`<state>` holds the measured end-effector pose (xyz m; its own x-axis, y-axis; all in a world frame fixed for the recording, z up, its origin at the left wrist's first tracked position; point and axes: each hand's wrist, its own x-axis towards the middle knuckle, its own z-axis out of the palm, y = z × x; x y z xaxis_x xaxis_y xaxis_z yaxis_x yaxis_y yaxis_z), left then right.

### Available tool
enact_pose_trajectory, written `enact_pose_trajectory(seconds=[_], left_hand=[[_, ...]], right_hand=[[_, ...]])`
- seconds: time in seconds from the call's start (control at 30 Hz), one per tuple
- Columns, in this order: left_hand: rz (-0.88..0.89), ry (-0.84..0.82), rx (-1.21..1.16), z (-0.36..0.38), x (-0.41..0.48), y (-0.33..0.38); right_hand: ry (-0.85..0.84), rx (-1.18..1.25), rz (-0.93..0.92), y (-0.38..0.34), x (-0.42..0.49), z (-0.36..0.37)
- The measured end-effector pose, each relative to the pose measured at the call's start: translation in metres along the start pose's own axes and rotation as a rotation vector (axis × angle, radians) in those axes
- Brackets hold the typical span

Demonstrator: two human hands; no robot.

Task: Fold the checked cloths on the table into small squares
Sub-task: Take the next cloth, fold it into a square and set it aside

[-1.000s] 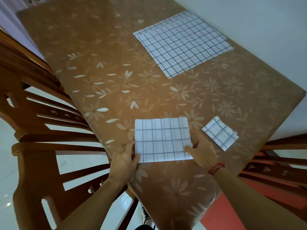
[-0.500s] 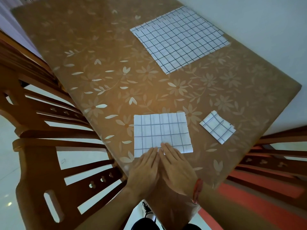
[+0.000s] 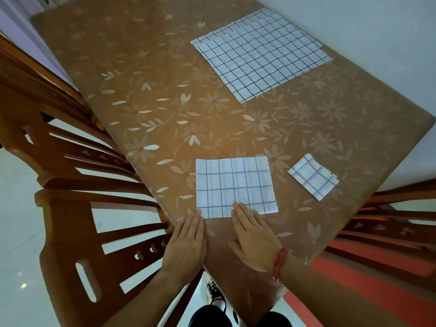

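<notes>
A partly folded white checked cloth (image 3: 234, 186) lies flat near the table's front corner. My left hand (image 3: 186, 244) lies flat on the table with straight fingers, its fingertips at the cloth's near left corner. My right hand (image 3: 253, 234) is flat too, with its fingertips pressing on the cloth's near edge. A small folded checked square (image 3: 312, 177) sits to the right of that cloth. Farther back, a large unfolded checked cloth (image 3: 262, 54) is spread flat.
The table (image 3: 146, 90) wears a brown flowered cover. Wooden chairs (image 3: 70, 185) stand along its left side, and another chair (image 3: 389, 220) stands at the right. A white wall (image 3: 377, 31) runs behind the far right edge.
A second ago my hands held the cloth's two sides. They then met at its near edge, and now they have spread apart along that edge, the left one reaching the near left corner.
</notes>
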<state>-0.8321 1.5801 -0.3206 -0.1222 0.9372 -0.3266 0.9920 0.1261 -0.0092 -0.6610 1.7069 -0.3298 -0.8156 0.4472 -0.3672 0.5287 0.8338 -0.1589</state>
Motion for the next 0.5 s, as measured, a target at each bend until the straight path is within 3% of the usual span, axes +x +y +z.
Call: enact_pose_trajectory(seconds=[0.13, 0.37, 0.5], left_hand=[[-0.013, -0.010, -0.019, -0.001, -0.002, 0.002], [-0.009, -0.024, -0.056, 0.003, -0.004, 0.001], [-0.002, -0.060, -0.033, 0.006, -0.002, 0.001]], right_hand=[[-0.010, 0.003, 0.019, -0.014, 0.003, -0.004], [0.028, 0.056, -0.129, -0.050, 0.013, 0.001], [0.036, 0.030, -0.099, -0.048, 0.013, 0.004]])
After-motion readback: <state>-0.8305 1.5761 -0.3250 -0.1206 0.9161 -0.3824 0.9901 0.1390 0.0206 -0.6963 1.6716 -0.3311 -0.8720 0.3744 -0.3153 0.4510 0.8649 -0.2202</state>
